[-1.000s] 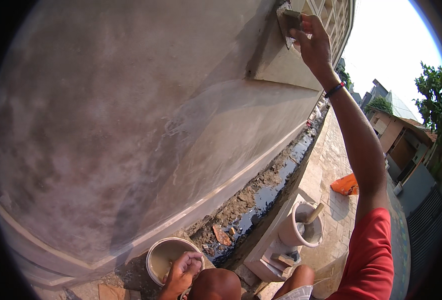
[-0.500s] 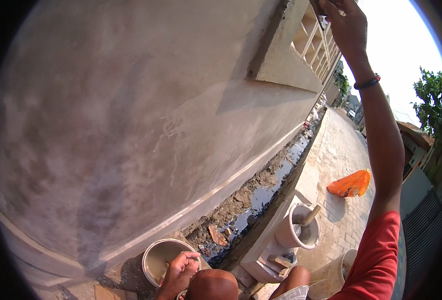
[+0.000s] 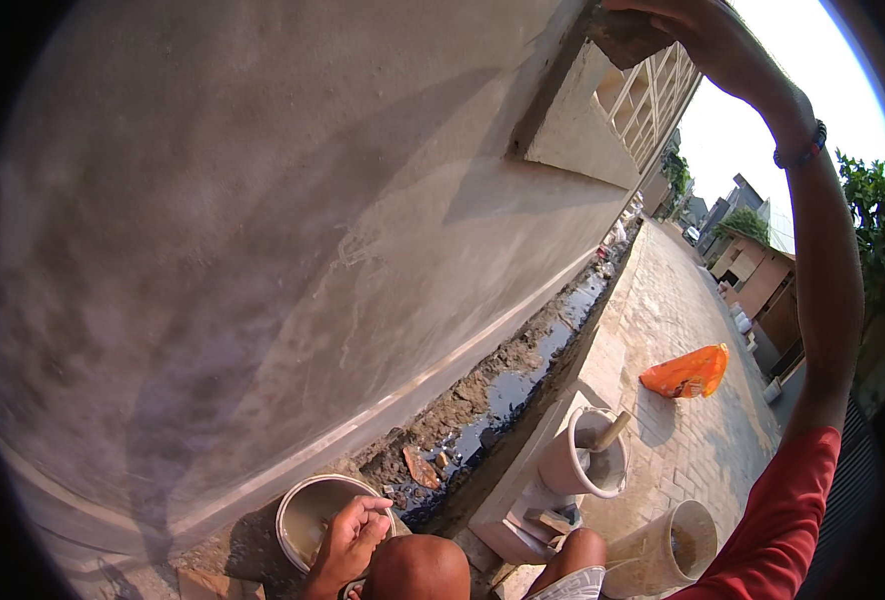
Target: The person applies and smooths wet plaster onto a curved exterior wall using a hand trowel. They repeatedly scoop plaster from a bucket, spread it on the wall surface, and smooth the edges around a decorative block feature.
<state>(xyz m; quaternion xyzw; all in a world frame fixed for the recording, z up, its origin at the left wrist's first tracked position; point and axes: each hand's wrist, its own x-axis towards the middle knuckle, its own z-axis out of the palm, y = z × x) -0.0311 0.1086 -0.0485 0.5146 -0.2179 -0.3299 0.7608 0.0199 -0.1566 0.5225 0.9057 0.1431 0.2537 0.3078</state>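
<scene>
Under the right hand (image 3: 705,32) lies a trowel (image 3: 625,42), the grip clamped on it.

1. Bare right hand (image 3: 705,36), well above the crumpled orange plastic bag (image 3: 685,372): top edge crops the fingers and the flat grey-brown hand tool (image 3: 628,40) they grip; tool's full outline not visible.
2. Bare left hand (image 3: 355,532), lower left of bag: covers part of a round, white-rimmed bucket (image 3: 335,484); cannot tell whether it holds anything.
3. Small pale objects (image 3: 741,319), beyond bag: too small to identify.
</scene>
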